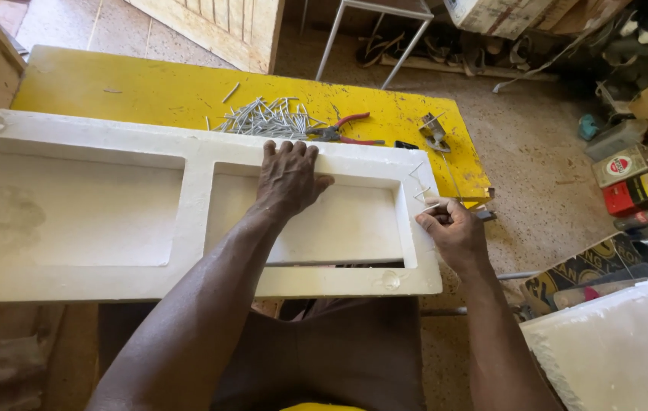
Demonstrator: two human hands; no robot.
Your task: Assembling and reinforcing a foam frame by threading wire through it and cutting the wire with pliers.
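A long white foam mould (194, 183) with two shallow rectangular recesses lies across a yellow table (149, 91). My left hand (287, 181) rests flat on the far rim of the right recess, fingers spread over the edge. My right hand (453, 232) is at the mould's right end and pinches a thin bent wire piece (423, 194) that stands against the right rim. A pile of short metal wire pieces (267, 120) lies on the table just beyond my left hand.
Red-handled pliers (347, 131) and a small metal tool (434, 131) lie on the table past the mould. Boxes and tins (632, 175) stand on the floor at right. A white foam block (621, 350) sits at lower right. A metal stool frame (373, 38) stands behind.
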